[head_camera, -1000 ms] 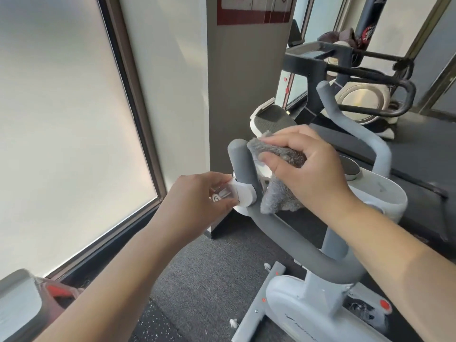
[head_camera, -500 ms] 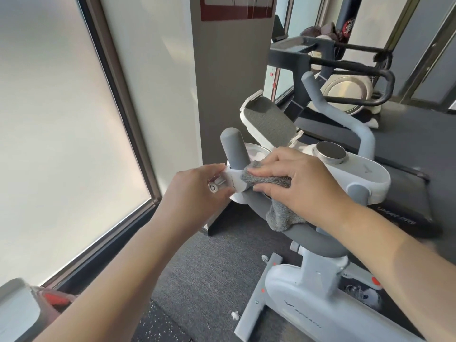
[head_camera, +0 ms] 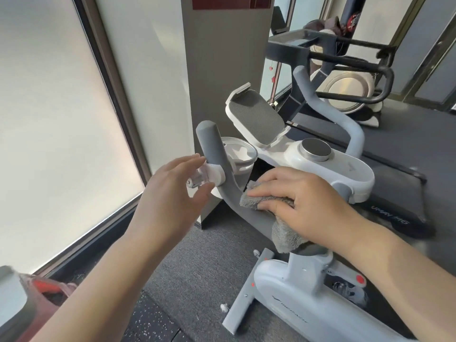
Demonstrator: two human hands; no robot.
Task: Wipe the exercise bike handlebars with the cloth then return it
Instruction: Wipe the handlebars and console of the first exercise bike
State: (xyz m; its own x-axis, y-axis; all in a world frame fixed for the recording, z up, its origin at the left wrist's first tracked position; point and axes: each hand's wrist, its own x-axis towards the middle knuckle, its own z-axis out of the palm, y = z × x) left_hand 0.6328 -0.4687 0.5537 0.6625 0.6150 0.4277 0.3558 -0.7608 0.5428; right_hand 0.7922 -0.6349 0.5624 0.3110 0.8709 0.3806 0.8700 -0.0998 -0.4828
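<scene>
While my right hand [head_camera: 306, 206] presses the grey fluffy cloth [head_camera: 266, 203] down on the curved grey handlebar [head_camera: 222, 174] of the exercise bike [head_camera: 320, 304], my fingers curl over the top of the cloth and pin it against the bar, and a loose end of it hangs below my palm beside the bike's white stem. My left hand [head_camera: 172, 193] hovers just beside the white clamp [head_camera: 209, 175] on the upright part of the same bar, its fingers spread and relaxed, gripping nothing; whether the fingertips touch the clamp I cannot tell. Beyond the bar sit the white console with its round knob [head_camera: 315, 148] and a tilted tablet holder [head_camera: 256, 117]. To my left a frosted window [head_camera: 49, 132] runs down to the dark carpet [head_camera: 197, 267], and a treadmill [head_camera: 394, 169] stands behind the bike.
</scene>
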